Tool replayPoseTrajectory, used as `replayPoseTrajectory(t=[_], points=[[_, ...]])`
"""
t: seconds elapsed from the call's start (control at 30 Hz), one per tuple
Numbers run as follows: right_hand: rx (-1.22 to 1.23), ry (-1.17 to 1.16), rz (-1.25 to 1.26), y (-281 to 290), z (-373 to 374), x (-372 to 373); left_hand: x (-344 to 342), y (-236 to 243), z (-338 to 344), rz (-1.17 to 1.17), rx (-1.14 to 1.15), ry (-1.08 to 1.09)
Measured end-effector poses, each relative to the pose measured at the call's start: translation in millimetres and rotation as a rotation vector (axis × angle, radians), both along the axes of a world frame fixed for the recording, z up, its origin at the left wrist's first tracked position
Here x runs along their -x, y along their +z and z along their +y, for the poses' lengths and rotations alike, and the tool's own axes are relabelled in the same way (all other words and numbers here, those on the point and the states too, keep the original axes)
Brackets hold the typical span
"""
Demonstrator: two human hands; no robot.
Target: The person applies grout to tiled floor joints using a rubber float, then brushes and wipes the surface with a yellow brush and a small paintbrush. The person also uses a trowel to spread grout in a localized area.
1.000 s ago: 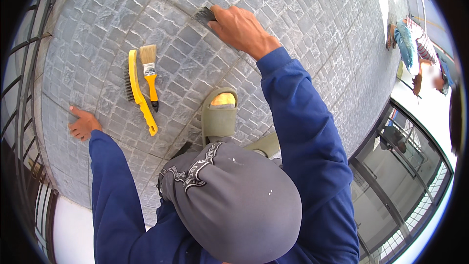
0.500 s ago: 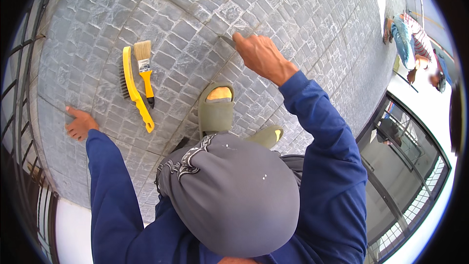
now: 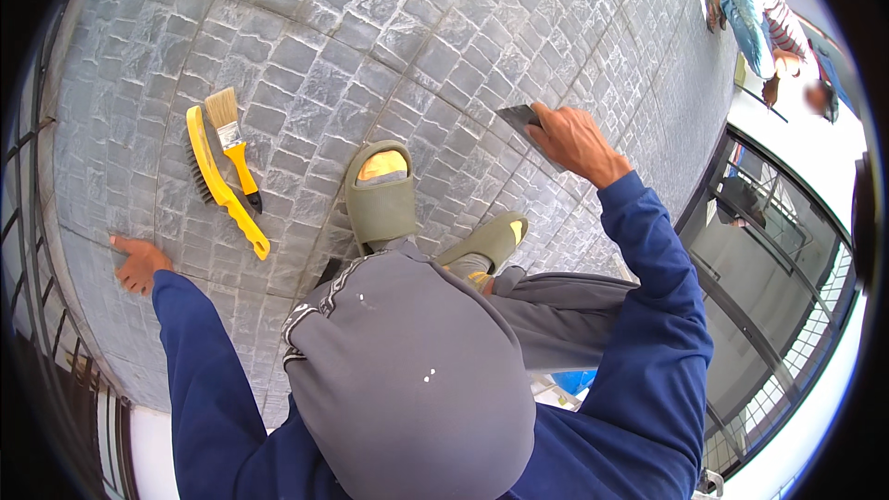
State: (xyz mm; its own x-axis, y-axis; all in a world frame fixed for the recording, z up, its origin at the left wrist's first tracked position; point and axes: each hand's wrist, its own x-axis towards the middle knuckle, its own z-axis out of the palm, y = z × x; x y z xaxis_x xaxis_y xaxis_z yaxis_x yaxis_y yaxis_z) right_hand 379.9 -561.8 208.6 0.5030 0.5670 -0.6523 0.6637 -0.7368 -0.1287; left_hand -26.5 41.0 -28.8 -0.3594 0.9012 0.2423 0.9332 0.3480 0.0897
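My right hand (image 3: 582, 146) is closed around a scraper with a flat dark blade (image 3: 517, 118), held low over the grey stone-patterned tile floor (image 3: 370, 42). Its grip end is hidden by my fingers. Far to the left, my left hand (image 3: 141, 265) is propped on the tiles with its fingers apart and nothing in it. Between the two hands, nearer the left one, lie a yellow-handled wire brush (image 3: 215, 181) with dark bristles and a paintbrush (image 3: 231, 141) with pale bristles and a yellow and black handle.
My feet in olive slides (image 3: 384, 208) stand on the tiles between my arms. A metal railing (image 3: 37, 222) runs along the left. At the right are a dark-framed glass door (image 3: 778, 287) and, farther off, a person in a striped top (image 3: 776, 18).
My right hand has moved to the right with the scraper, and more of the blade shows. The view has shifted; the left hand and both brushes stay in place on the floor.
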Motion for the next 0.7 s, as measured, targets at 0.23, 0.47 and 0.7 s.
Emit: replayPoseTrajectory(t=[0.23,0.47,0.7], points=[[-0.201,-0.081,0.052,-13,57,-12,-1,4,-2,-0.045,-0.025,-0.029],[-0.359,0.003,0.062,-44,107,-2,-1,6,-3,-0.017,-0.001,-0.029],[-0.415,0.110,-0.019,-69,119,-10,2,5,-3,-0.016,0.007,-0.045]])
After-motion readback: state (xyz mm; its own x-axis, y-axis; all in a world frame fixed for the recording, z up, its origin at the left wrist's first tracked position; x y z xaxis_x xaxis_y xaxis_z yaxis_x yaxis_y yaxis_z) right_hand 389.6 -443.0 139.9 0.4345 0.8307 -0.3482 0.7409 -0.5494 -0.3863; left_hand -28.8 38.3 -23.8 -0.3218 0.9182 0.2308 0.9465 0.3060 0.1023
